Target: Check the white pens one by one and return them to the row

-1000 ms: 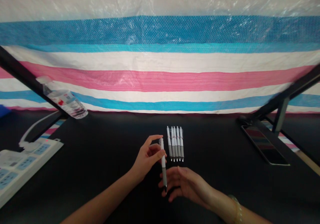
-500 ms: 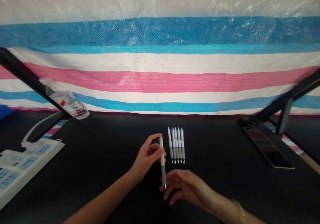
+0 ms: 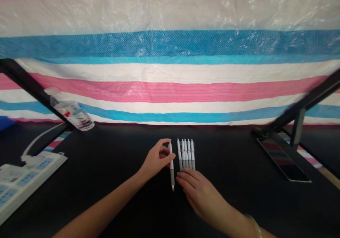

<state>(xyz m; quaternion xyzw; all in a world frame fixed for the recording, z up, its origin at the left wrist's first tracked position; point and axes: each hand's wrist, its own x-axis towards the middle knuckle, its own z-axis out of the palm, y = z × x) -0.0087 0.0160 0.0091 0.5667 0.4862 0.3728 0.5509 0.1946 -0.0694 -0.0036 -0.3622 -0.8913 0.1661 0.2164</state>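
Note:
Between the thumb and fingers of my left hand (image 3: 157, 160) is a white pen (image 3: 171, 163) with a grey grip, its metal tip pointing toward me. Just right of it, several matching pens (image 3: 186, 153) lie side by side in a row on the black table (image 3: 114, 185). My right hand (image 3: 198, 192) is palm down at the near end of that row, fingers stretched out and lying over the pen tips, which are hidden. It holds nothing that I can see.
A white power strip (image 3: 32, 181) with a plugged-in cable is at left. Behind it a water bottle (image 3: 73, 110) leans by a black bar (image 3: 29, 89). A dark phone (image 3: 283, 160) lies at right, beside another black support (image 3: 299, 124). A striped sheet (image 3: 170, 92) hangs behind.
My right hand has moved from under the held pen's tip, up and right, onto the near ends of the row. The left hand keeps its pen, shifted slightly. The view has tilted up a little.

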